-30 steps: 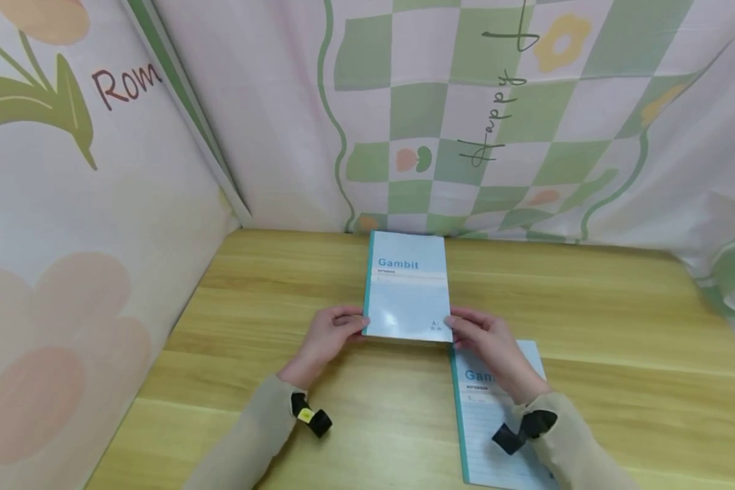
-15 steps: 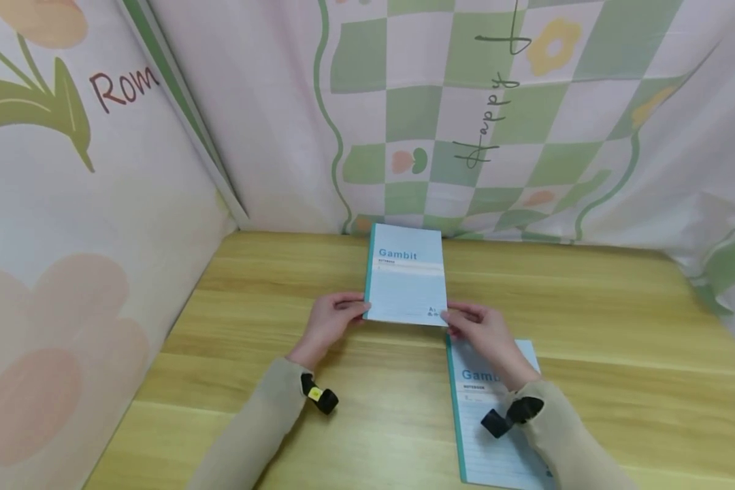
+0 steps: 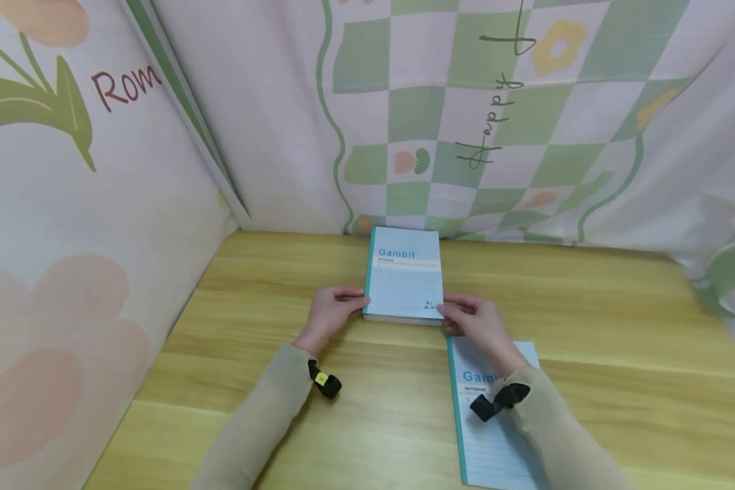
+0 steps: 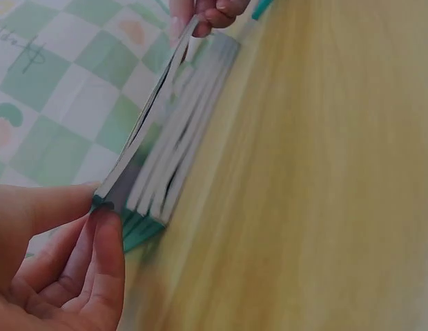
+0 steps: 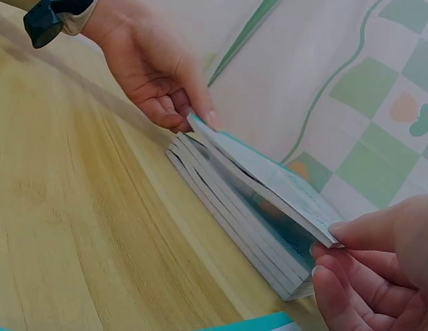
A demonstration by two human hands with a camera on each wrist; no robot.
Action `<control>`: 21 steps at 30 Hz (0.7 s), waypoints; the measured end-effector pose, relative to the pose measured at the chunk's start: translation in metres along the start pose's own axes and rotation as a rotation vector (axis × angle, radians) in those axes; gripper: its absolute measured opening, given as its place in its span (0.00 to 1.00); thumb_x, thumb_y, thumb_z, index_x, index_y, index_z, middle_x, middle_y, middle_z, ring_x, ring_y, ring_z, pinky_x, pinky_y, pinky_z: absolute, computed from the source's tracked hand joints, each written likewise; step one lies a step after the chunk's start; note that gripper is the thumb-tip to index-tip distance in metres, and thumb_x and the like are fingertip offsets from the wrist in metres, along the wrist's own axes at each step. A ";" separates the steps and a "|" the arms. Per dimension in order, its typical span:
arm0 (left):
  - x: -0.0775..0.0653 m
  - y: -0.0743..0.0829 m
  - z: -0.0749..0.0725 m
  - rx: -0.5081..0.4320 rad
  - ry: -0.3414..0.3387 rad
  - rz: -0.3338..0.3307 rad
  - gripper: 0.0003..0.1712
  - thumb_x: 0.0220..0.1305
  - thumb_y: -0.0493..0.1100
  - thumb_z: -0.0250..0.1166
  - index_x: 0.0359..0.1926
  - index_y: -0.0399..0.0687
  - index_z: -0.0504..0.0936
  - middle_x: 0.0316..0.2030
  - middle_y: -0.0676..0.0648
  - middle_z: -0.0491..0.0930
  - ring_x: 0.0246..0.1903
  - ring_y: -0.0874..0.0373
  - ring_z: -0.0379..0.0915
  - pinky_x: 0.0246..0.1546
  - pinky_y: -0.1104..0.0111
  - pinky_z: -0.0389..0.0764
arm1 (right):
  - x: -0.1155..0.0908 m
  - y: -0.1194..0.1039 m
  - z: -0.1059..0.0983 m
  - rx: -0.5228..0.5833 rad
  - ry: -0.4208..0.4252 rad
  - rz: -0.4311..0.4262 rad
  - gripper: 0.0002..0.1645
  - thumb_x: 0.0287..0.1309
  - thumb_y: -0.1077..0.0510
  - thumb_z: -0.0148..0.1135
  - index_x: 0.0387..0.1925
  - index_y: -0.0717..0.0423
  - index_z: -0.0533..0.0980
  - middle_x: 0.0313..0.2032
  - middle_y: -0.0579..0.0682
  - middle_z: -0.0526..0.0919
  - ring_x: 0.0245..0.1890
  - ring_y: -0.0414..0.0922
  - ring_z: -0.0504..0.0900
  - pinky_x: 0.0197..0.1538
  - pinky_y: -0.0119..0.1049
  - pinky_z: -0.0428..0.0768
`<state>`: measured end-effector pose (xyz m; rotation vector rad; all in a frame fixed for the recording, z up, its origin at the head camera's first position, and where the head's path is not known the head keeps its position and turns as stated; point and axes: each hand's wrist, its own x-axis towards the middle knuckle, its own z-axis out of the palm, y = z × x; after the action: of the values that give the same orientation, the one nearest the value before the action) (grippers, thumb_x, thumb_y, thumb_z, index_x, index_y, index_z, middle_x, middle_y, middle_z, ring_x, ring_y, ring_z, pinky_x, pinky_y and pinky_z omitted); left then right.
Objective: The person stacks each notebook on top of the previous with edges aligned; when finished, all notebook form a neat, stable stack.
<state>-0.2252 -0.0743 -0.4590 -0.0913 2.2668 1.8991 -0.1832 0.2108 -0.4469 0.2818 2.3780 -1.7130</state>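
Observation:
A pale blue "Gambit" notebook [image 3: 402,278] with a teal spine is pinched at its near corners by both hands. My left hand [image 3: 333,313] grips the spine side, thumb on top; my right hand [image 3: 476,322] pinches the opposite corner. Beneath it lies a stack of several notebooks [image 5: 231,217], their page edges showing in both wrist views. A gap shows between the held notebook and the stack, wider toward the near edge in the right wrist view. Another matching notebook [image 3: 493,442] lies flat on the table, partly under my right forearm in the head view.
The wooden table [image 3: 251,327] meets a checkered green and white curtain [image 3: 465,109] right behind the stack. A printed panel [image 3: 98,238] stands along the left side. Black camera straps [image 3: 326,382] sit on both wrists.
Both hands have carried the notebook slightly away from the person and lowered it over the stack, whose near page edges now show beneath it. The lone notebook on the right stays put.

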 end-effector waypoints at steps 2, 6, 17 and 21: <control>0.002 -0.001 0.000 0.024 0.003 -0.011 0.13 0.62 0.39 0.75 0.46 0.39 0.88 0.42 0.45 0.86 0.42 0.54 0.83 0.44 0.67 0.85 | 0.001 0.000 0.001 -0.010 0.002 0.009 0.31 0.68 0.47 0.67 0.66 0.57 0.74 0.44 0.56 0.85 0.41 0.47 0.85 0.45 0.35 0.85; 0.005 -0.002 0.001 0.068 0.008 -0.018 0.12 0.61 0.40 0.76 0.45 0.41 0.89 0.42 0.46 0.86 0.41 0.55 0.83 0.43 0.67 0.85 | 0.003 0.000 0.002 -0.023 0.005 0.019 0.30 0.68 0.48 0.66 0.66 0.57 0.75 0.45 0.55 0.85 0.40 0.47 0.85 0.45 0.35 0.85; 0.007 -0.004 0.001 0.076 0.031 -0.008 0.13 0.56 0.40 0.79 0.42 0.42 0.90 0.40 0.47 0.87 0.38 0.56 0.84 0.40 0.67 0.85 | 0.005 0.002 0.003 -0.009 0.017 0.035 0.29 0.68 0.51 0.67 0.65 0.59 0.74 0.48 0.56 0.83 0.41 0.46 0.85 0.44 0.35 0.85; 0.006 -0.005 0.000 0.087 0.039 0.004 0.13 0.56 0.40 0.79 0.43 0.42 0.90 0.39 0.47 0.87 0.37 0.55 0.84 0.39 0.67 0.85 | 0.006 0.002 0.004 -0.012 0.021 0.037 0.29 0.68 0.52 0.67 0.65 0.59 0.74 0.49 0.56 0.83 0.41 0.46 0.85 0.44 0.35 0.85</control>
<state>-0.2305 -0.0743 -0.4651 -0.1130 2.3732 1.8123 -0.1884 0.2075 -0.4518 0.3412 2.3814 -1.6877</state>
